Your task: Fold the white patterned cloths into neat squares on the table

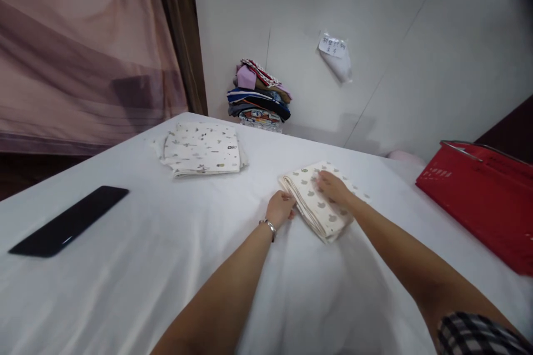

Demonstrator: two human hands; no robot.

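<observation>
From where I stood, the curled left hand point(280, 208) was at the left edge of the folded cloth point(313, 199); the right hand point(335, 188) lay palm-down upon it. Both forearms point(227, 285) extended toward it.

On the left edge of the folded cloth point(313, 201), the left hand point(281, 206) is blocking access; on its top, the right hand point(333, 187) is obstructing. Left of the cloth, a lane of white sheet point(263, 169) is running, with a speckled bundle point(204, 147) bounding it. Right of the cloth, bare sheet is extending toward an obstructing red basket point(478, 194).
</observation>
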